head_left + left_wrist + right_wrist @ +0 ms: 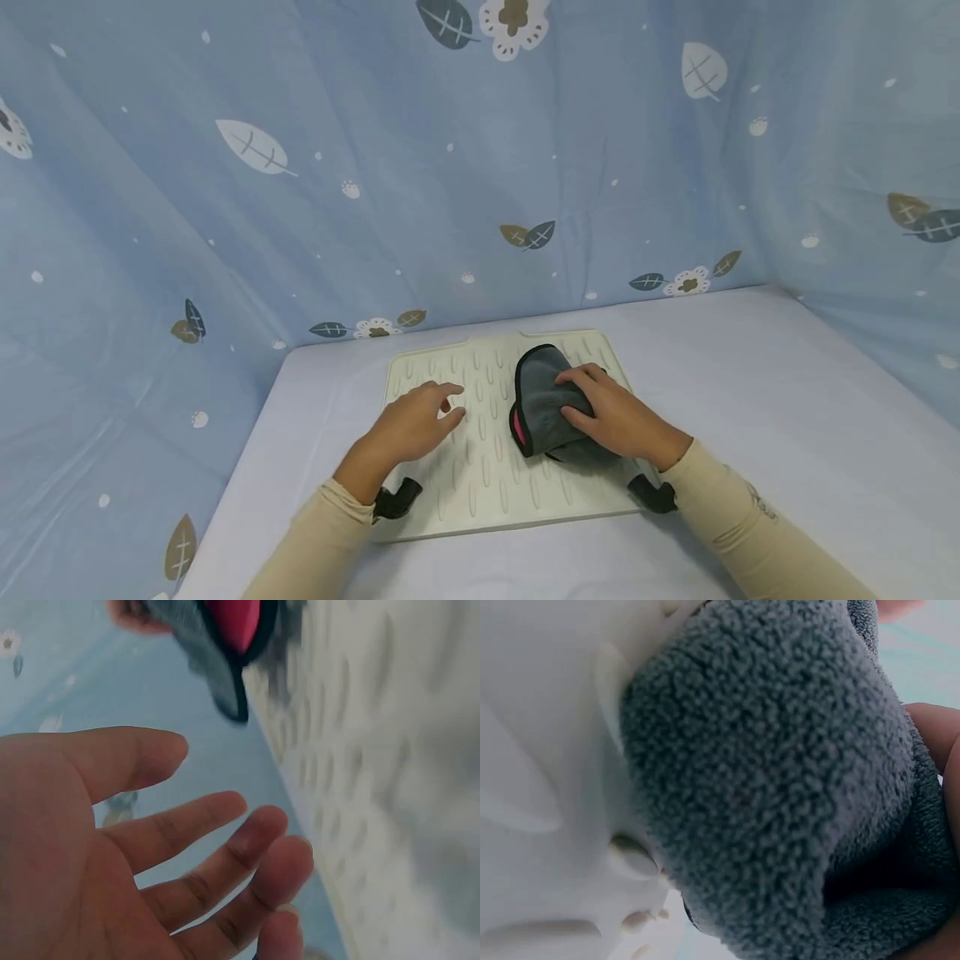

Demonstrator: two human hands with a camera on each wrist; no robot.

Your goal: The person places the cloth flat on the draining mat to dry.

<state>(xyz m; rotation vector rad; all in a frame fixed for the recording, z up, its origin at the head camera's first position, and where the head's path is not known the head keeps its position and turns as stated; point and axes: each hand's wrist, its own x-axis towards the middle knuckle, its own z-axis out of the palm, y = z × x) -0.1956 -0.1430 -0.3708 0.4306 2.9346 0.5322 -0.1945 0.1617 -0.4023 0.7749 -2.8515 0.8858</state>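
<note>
My right hand (621, 418) grips a grey fleecy cloth (542, 404) with black edging, bunched up over the right half of a cream ridged mat (468, 492). A bit of pink (519, 425) shows at the cloth's left fold. In the right wrist view the grey pile of the cloth (757, 765) fills most of the picture, close against the mat. My left hand (412, 423) hovers over the mat's left side, holding nothing, its fingers loosely bent and thumb apart. The left wrist view shows that hand's palm (45, 855), with the cloth's pink underside (234, 626) beyond it.
The mat lies on a table covered with a white cloth (750, 400). Blue curtains (420, 192) with leaf and flower prints hang behind and along the sides. Black wrist-camera mounts (397, 500) sit under both wrists, close over the mat's front corners.
</note>
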